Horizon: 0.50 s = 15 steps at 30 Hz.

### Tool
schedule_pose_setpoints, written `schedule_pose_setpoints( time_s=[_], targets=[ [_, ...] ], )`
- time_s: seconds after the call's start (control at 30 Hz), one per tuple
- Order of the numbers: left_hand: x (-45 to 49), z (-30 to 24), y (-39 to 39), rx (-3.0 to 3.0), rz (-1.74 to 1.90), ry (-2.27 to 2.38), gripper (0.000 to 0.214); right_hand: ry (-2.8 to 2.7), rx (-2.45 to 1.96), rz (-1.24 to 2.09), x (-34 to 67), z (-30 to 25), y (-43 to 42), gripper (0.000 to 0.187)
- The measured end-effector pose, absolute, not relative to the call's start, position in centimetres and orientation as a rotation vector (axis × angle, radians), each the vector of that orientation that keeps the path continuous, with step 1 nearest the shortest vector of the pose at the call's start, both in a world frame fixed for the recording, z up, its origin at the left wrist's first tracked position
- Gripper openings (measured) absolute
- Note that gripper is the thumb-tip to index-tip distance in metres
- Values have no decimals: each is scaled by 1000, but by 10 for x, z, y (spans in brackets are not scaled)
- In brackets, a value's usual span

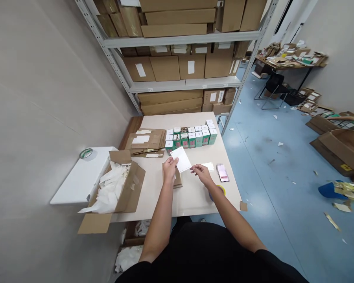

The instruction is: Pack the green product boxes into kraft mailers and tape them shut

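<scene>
In the head view, a white sheet [181, 160] is held above the table [191, 204], on the near side of the group of green-and-white boxes [198, 138], which is taken as the landmark. The sheet is tilted, and its left edge is clamped between the thumb and fingers of the left hand [169, 171]. The right hand [201, 173] is held at the sheet's lower right corner, with thumb and fingertips brought close together; whether the corner is pinched or only touched cannot be told.

A small piece of brown cardboard [177, 182] is partly covered by the left hand, nearer the person than the boxes. To the near right of the boxes, a white paper [208, 166] is seen just beyond the right hand, with a pinkish item [223, 173], blurred by pixels, beside it. A tape roll [222, 189], yellow at its edge, is partly hidden by the right forearm, farther to the near side of the boxes.

Left of the boxes, flattened cardboard [149, 142] is stacked just beside them. To their near left, an open carton [136, 188] is filled with white wrapping [113, 186]. Beyond the boxes, a metal shelf [177, 85] is loaded with brown cartons [192, 67].
</scene>
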State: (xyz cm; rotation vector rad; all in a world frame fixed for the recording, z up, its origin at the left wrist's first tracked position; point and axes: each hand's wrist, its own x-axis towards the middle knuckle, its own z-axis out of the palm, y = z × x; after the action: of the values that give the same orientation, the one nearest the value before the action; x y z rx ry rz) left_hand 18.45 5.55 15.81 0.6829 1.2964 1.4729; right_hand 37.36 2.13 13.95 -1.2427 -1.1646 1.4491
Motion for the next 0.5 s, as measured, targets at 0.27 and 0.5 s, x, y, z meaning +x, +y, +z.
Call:
schedule_pose_setpoints(
  time_s=[0.27, 0.5],
  targets=[
    [204, 180, 17, 693, 1544, 1257, 54, -1145, -1181, 1413, 389, 167, -13, 25],
    [212, 189, -8, 705, 1568, 1251, 54, -1123, -1152, 1433, 392, 174, -31, 20]
  ],
)
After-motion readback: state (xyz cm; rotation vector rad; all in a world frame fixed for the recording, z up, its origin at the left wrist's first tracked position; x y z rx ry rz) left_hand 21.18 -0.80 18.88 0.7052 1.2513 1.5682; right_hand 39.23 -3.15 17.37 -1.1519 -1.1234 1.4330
